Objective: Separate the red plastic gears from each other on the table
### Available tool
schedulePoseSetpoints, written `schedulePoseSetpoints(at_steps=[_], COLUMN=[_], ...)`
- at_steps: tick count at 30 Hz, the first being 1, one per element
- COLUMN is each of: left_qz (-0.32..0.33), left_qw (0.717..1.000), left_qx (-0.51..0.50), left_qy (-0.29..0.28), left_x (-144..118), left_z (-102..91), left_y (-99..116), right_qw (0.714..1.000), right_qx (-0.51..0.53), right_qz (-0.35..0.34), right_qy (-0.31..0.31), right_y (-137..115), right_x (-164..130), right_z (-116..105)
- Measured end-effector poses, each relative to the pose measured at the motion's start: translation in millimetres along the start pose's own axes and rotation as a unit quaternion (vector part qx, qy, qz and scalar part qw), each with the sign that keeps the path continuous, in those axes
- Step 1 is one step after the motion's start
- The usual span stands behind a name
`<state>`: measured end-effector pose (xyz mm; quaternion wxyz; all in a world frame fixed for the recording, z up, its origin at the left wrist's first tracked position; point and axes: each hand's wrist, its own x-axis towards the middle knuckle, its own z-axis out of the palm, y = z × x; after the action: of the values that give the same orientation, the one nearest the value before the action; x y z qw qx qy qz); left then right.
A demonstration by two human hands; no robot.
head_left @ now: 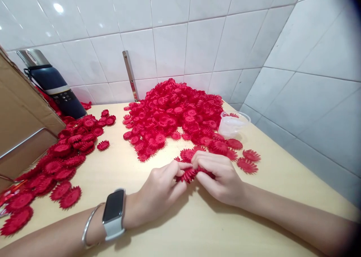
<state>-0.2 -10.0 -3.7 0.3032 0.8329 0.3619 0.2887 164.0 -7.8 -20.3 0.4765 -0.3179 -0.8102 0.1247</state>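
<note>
Head view: left hand (160, 189) and right hand (218, 174) both grip closed on one red flower piece (188, 174).

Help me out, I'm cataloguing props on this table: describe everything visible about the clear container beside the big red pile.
The clear container is a small, shallow, round tub, seemingly thin transparent plastic. It stands upright and open, without a lid, on the pale wooden table near the tiled corner. The big pile of red flower pieces presses against its left side, and a few red pieces show at its rim. Neither hand touches it.
</note>
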Motion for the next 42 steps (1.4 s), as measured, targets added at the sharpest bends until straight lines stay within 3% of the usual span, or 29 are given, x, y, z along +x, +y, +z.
schedulePoseSetpoints(at_steps=[3,6,8,10,12,14,16,18,22,25,30,32,34,38,40,42], left_qz=[0.019,-0.008,-0.036,-0.068,-0.108,-0.156,-0.159,-0.157,-0.140,-0.111,-0.069,-0.036,-0.012,-0.039,-0.056,-0.065], left_qw=[1.000,0.999,0.994,0.977,0.935,0.895,0.888,0.893,0.926,0.954,0.991,0.996,0.998,0.991,0.985,0.982], left_qx=[-0.001,-0.022,-0.070,-0.143,-0.233,-0.291,-0.296,-0.301,-0.262,-0.216,-0.111,-0.062,-0.046,-0.124,-0.165,-0.176], left_qy=[0.014,0.045,0.075,0.143,0.246,0.298,0.313,0.295,0.232,0.174,-0.027,-0.052,-0.042,0.003,0.013,0.013], left_x=[-2,-5,-3,2,10,18,22,23,18,13,8,9,11,14,15,16], left_z=[-2.0,-6.3,-8.7,-10.3,-11.5,-12.6,-13.5,-14.1,-14.2,-13.2,-12.1,-12.6,-13.5,-14.7,-14.6,-14.1], left_y=[1,0,-4,-11,-20,-28,-32,-30,-20,-13,-6,-4,-3,-6,-8,-9], right_qw=[0.999,0.993,0.995,0.998,0.998,0.979,0.960,0.974,0.989,0.986,0.972,0.980,0.994,0.994,0.991,0.994], right_qx=[0.009,0.001,-0.016,-0.030,-0.025,-0.014,-0.024,-0.063,-0.120,-0.095,-0.012,-0.005,-0.015,-0.054,-0.056,-0.042], right_qz=[0.036,0.105,0.081,0.034,-0.040,-0.124,-0.146,-0.079,0.078,0.134,0.228,0.190,0.088,-0.094,-0.121,-0.103], right_qy=[0.019,0.049,0.050,0.031,-0.040,-0.161,-0.240,-0.203,-0.019,0.018,0.054,0.064,0.065,0.035,0.018,0.012], right_y=[2,6,7,7,5,4,4,6,11,13,12,11,11,11,11,10], right_x=[0,0,1,2,3,4,5,6,10,11,10,9,7,5,4,3], right_z=[-3,-8,-10,-12,-12,-11,-10,-7,-5,-7,-9,-9,-9,-8,-6,-6])
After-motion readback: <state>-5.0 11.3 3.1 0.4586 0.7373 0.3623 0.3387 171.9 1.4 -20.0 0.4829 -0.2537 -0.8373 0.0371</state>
